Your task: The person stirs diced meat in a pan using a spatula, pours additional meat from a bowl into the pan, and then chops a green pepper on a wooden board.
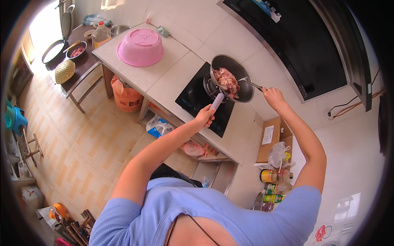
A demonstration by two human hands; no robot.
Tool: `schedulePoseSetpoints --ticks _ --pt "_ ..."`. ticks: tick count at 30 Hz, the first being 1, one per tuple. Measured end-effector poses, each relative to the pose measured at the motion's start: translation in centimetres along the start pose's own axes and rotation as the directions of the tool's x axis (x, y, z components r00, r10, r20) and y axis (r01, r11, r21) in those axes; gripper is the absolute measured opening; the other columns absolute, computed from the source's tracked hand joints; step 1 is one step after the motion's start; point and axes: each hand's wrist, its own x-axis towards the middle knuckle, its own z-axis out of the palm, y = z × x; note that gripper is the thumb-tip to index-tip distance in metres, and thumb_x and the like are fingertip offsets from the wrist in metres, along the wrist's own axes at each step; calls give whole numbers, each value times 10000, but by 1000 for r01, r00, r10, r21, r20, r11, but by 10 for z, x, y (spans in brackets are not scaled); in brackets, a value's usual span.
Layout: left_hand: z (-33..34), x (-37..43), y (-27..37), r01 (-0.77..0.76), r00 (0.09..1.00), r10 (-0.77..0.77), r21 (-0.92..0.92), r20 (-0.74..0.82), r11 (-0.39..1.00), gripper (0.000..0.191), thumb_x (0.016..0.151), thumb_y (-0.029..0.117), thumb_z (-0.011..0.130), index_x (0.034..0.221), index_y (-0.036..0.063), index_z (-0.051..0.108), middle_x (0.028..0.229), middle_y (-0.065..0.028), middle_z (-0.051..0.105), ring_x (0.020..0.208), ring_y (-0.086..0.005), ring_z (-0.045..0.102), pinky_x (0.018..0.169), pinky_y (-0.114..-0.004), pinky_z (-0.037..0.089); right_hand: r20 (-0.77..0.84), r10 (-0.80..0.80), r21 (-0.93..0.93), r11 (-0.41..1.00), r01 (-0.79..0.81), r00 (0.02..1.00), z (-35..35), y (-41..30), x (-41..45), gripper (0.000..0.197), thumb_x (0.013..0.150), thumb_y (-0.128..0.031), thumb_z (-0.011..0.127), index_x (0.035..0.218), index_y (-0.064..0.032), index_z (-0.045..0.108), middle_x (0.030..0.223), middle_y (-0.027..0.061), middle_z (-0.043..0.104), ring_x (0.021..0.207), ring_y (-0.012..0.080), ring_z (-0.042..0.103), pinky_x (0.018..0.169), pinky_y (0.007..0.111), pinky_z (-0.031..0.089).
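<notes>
A deep dark frying pan (244, 66) is tilted over the burner of a black gas stove (193, 96). My left hand (205, 117) grips its lilac handle (217, 102). Pieces of pinkish, partly pale meat (227, 81) lie heaped in the pan. My right hand (273, 97) is closed around the dark handle of a metal spatula (253, 83), whose blade touches the meat's right side. Whether a flame burns under the pan, I cannot tell.
A pink plastic basin (141, 46) sits upside down on the tiled counter (166, 72). Sauce bottles (274, 176) and a cardboard box (268, 140) line the right wall. Overhead at the right hangs a range hood (295, 40). A dark side table (80, 66) at left holds a bowl of meat (77, 51).
</notes>
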Motion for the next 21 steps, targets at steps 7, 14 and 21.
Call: schedulePoseSetpoints --ticks 7,14,21 --pt "-6 -2 -2 -2 1000 2 1 -24 1000 524 859 266 478 1335 216 266 651 8 421 442 -60 340 385 -192 267 -118 199 108 976 -187 973 -77 47 9 99 760 -47 510 835 -64 573 590 125 597 579 283 620 528 349 506" --pt "-6 1 -1 8 1000 -8 -7 -4 1000 525 857 260 477 1335 220 261 651 2 423 437 -61 334 382 -192 265 -59 143 112 984 -136 988 -33 13 13 83 760 -47 498 803 -60 568 661 136 611 632 290 625 529 371 503" --pt "0 1 -1 18 999 -18 6 27 1000 515 859 252 471 1331 226 268 652 -3 417 437 -68 323 382 -195 253 -59 119 80 990 -114 991 -23 5 6 100 748 -41 505 820 -58 572 614 137 585 613 292 614 514 367 496"
